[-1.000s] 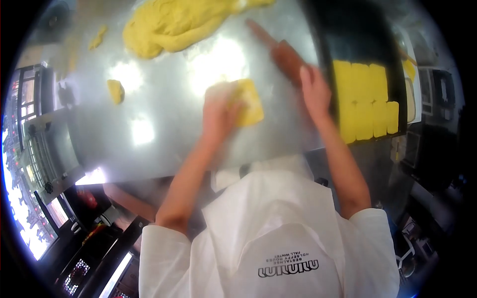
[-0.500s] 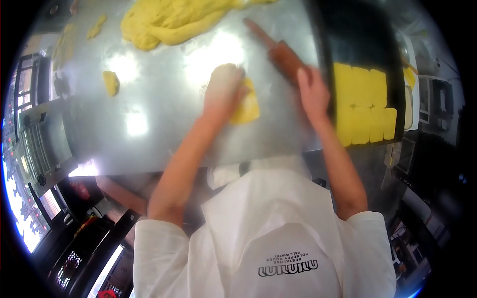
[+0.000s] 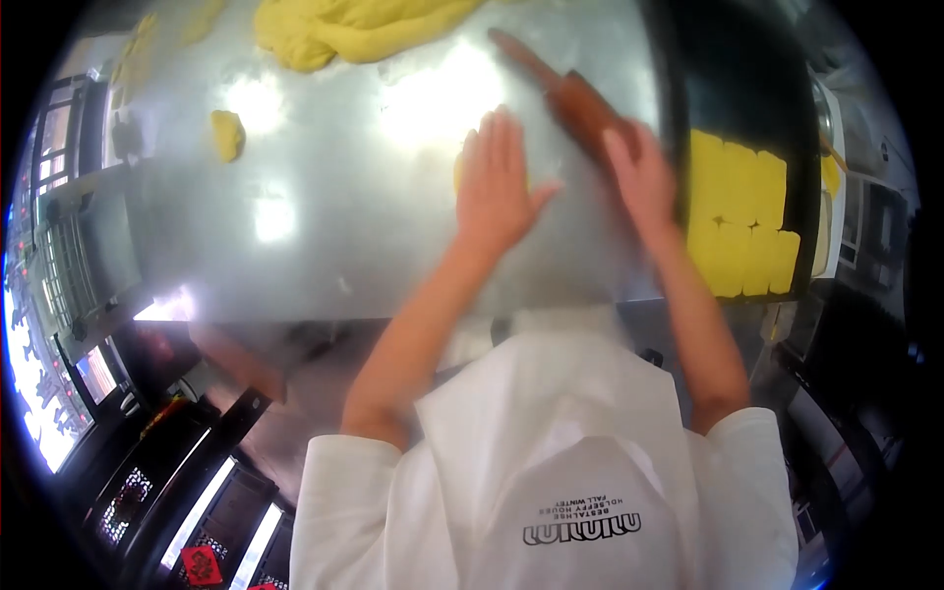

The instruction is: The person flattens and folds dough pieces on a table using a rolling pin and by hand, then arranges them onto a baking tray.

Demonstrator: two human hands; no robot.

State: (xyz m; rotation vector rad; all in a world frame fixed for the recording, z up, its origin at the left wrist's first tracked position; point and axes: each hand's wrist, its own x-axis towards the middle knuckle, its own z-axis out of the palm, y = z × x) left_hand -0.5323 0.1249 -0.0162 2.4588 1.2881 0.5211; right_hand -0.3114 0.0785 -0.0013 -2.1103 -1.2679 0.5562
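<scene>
My left hand (image 3: 497, 182) lies flat, palm down, fingers stretched upward and thumb out to the right. Under it is a small piece of yellow dough (image 3: 458, 175), mostly hidden, with just a yellow edge showing beside the fingers. My right hand (image 3: 644, 182) is closed on the near end of a brown wooden rolling pin (image 3: 587, 110), which slants up and left on the metal worktop (image 3: 374, 236). The near handle is hidden by that hand.
A large mass of yellow dough (image 3: 364, 29) rests at the worktop's far side. A small dough lump (image 3: 227, 136) sits to the left. On the right, a black tray (image 3: 723, 84) holds several flat yellow dough pieces (image 3: 742, 221).
My left hand has gone from curled fingers at the dough piece to spread flat over it, covering most of it. My right hand stays at the rolling pin. The view has shifted slightly.
</scene>
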